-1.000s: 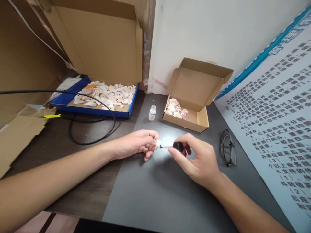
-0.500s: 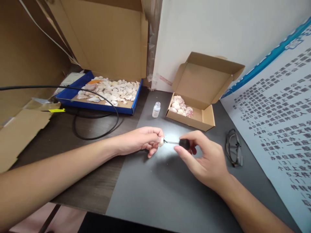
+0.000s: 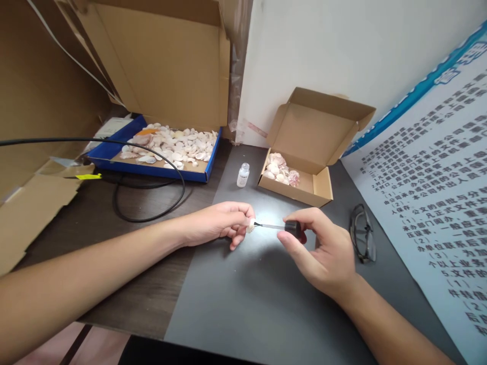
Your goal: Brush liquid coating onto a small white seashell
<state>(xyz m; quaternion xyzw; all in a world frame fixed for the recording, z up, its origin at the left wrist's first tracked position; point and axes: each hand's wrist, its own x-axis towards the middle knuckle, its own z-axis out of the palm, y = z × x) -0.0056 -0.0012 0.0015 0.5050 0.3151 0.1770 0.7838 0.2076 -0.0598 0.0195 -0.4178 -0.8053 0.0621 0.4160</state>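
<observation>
A small ribbed white shell (image 3: pixel 250 226) is pinched between the thumb and fingers of my left hand (image 3: pixel 224 223), above the dark mat. My right hand (image 3: pixel 323 248) is closed on the black cap (image 3: pixel 292 228) of a thin brush (image 3: pixel 271 226), held roughly level. The dark brush tip points left and meets the edge of the shell, or lies very close to it. Behind my hands, a small clear bottle with a white label (image 3: pixel 243 175) stands uncapped on the mat.
An open cardboard box (image 3: pixel 292 191) at the back holds several shells. Many more lie in a blue-sided tray (image 3: pixel 152 171) at the back left, near a looped black cable (image 3: pixel 148 220). Glasses (image 3: pixel 362 234) rest at the right, beside a printed sheet (image 3: pixel 429 203).
The brush and my right hand have shifted slightly right, and the brush's cap shows more from the side. My left hand still holds the shell, in nearly the same place. The view has moved a little.
</observation>
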